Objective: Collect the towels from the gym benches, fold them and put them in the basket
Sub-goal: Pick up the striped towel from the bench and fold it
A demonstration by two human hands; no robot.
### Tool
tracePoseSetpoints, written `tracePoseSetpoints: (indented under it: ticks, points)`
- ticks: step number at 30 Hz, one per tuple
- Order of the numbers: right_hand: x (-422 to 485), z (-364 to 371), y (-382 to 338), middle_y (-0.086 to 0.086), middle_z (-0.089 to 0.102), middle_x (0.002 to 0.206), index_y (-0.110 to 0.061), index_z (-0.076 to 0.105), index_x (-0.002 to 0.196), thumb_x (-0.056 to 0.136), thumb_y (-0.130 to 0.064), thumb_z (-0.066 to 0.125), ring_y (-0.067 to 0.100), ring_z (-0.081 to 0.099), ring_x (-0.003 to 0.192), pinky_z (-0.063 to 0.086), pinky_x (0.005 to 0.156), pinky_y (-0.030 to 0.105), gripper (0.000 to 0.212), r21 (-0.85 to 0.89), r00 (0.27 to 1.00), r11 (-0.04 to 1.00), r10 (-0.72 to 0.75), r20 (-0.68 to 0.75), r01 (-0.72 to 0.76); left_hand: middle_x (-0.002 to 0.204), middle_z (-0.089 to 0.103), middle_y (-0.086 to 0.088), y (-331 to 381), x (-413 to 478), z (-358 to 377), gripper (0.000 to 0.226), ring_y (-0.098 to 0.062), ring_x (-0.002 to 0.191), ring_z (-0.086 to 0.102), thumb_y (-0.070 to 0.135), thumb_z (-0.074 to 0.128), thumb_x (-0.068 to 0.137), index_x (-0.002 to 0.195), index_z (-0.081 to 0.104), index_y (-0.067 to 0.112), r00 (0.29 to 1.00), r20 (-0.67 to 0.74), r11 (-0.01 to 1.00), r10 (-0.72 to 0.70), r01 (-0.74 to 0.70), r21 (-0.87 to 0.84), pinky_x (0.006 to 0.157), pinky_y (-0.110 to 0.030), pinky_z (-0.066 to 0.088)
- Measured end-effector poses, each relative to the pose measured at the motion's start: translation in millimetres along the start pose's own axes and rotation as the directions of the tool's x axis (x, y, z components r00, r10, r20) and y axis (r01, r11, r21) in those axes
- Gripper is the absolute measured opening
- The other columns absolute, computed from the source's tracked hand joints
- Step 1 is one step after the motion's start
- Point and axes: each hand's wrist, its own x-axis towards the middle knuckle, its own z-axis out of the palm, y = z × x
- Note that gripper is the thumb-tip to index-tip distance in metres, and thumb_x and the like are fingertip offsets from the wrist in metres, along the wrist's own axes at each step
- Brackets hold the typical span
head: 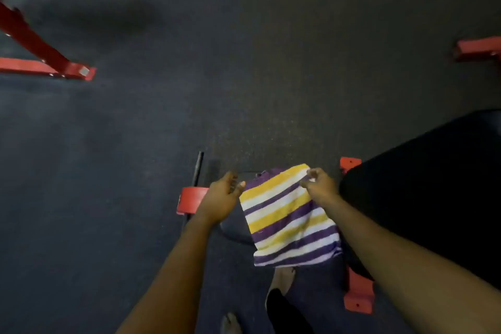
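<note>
A towel (287,217) striped purple, yellow and white hangs in front of me over the dark floor, folded to a rough rectangle. My left hand (223,196) pinches its upper left corner. At the upper right corner, my right hand (321,184) grips the top edge. The towel is stretched between both hands and its lower edge hangs free above my bare feet (283,278). No basket is in view.
A black padded gym bench (423,190) with red feet (357,297) stands close on my right. Red steel frames (40,62) of other equipment lie at the upper left, another red foot (478,49) at far right. A red base with a black bar (191,199) sits under my left hand.
</note>
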Motion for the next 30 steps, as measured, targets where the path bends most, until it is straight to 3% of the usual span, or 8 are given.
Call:
tracePoseSetpoints:
  ticks: [2,8,11,14,17,21,26,30]
  points:
    - [31.9,11.3,3.7,0.011,0.062,0.126,-0.016,0.054,0.128,0.081,-0.025,0.076,0.029,0.060,0.111,0.048,0.090,0.035,0.053,-0.038,0.998,0.999,0.036,-0.055,-0.038,0.117,0.064,-0.009,-15.1,32.2,13.4,0.043,-0.024,0.104,0.063,0.038,0.054,0.096,0.127,0.052,0.008,1.000,0.011,1.000,0.000,0.000,0.014,0.078,-0.028,0.045]
    - [72.9,44.5,25.4,0.012,0.035,0.149,-0.013,0.034,0.146,0.077,-0.040,0.079,0.038,0.039,0.133,0.040,0.106,0.050,0.086,-0.351,0.974,0.920,0.106,-0.202,-0.173,0.137,0.052,-0.006,-57.8,106.5,52.5,0.069,-0.025,0.125,0.052,0.025,0.070,0.087,0.146,0.037,0.010,0.973,0.231,0.993,-0.031,0.004,0.119,0.104,-0.033,0.042]
    - [71.5,50.0,26.8,0.014,0.056,0.129,-0.012,0.054,0.130,0.072,-0.030,0.083,0.036,0.058,0.114,0.050,0.097,0.045,0.067,-0.257,0.974,0.955,0.096,-0.205,-0.148,0.116,0.065,-0.010,-66.2,114.9,56.0,0.041,-0.026,0.105,0.062,0.010,0.066,0.085,0.125,0.057,0.010,0.966,0.256,0.977,-0.020,-0.035,0.209,0.088,-0.033,0.050]
    - [49.9,42.4,11.6,0.005,0.072,0.098,-0.026,0.069,0.099,0.069,-0.022,0.077,0.027,0.068,0.094,0.056,0.086,0.043,0.030,-0.096,0.986,0.989,0.100,-0.131,-0.114,0.103,0.066,-0.007,-58.0,106.2,35.7,0.031,-0.020,0.091,0.061,0.008,0.061,0.088,0.119,0.061,0.010,0.967,0.253,0.981,-0.015,-0.035,0.189,0.080,-0.030,0.051]
    - [14.0,28.5,-18.7,0.002,0.070,0.079,-0.024,0.063,0.074,0.067,-0.017,0.071,0.023,0.067,0.079,0.056,0.074,0.041,0.012,-0.023,0.997,0.999,0.022,-0.078,-0.024,0.119,0.060,-0.007,-41.8,94.1,-0.4,0.050,-0.025,0.108,0.060,0.019,0.068,0.086,0.131,0.050,0.007,0.965,0.261,0.990,0.009,-0.046,0.135,0.092,-0.041,0.052]
    - [-56.1,-0.4,-63.3,0.002,0.065,0.075,-0.017,0.065,0.080,0.070,-0.004,0.068,0.016,0.061,0.070,0.051,0.066,0.035,0.017,-0.054,0.994,0.995,-0.083,0.074,0.087,0.148,0.043,-0.008,7.5,66.7,-59.4,0.085,-0.024,0.133,0.044,0.029,0.078,0.078,0.148,0.032,0.017,0.934,0.308,0.975,0.178,-0.209,0.070,0.107,-0.044,0.042]
    - [-152.1,-46.9,-123.9,0.002,0.063,0.077,-0.015,0.063,0.083,0.071,0.002,0.070,0.014,0.060,0.072,0.047,0.065,0.031,0.021,0.031,0.954,0.956,-0.294,0.054,0.293,0.154,0.036,0.001,99.8,20.0,-118.4,0.112,-0.013,0.140,0.035,0.033,0.087,0.067,0.153,0.016,0.036,0.767,0.459,0.857,0.449,-0.516,0.023,0.110,-0.026,0.030]
    - [-225.5,-83.9,-172.7,0.006,0.065,0.078,0.001,0.065,0.092,0.072,0.004,0.074,0.013,0.060,0.073,0.047,0.064,0.024,0.022,0.070,0.899,0.897,-0.437,-0.024,0.437,0.141,0.054,0.008,176.8,-27.3,-151.5,0.085,-0.002,0.125,0.049,0.048,0.077,0.076,0.147,0.034,0.033,0.656,0.448,0.734,0.607,-0.679,0.000,0.106,-0.021,0.036]
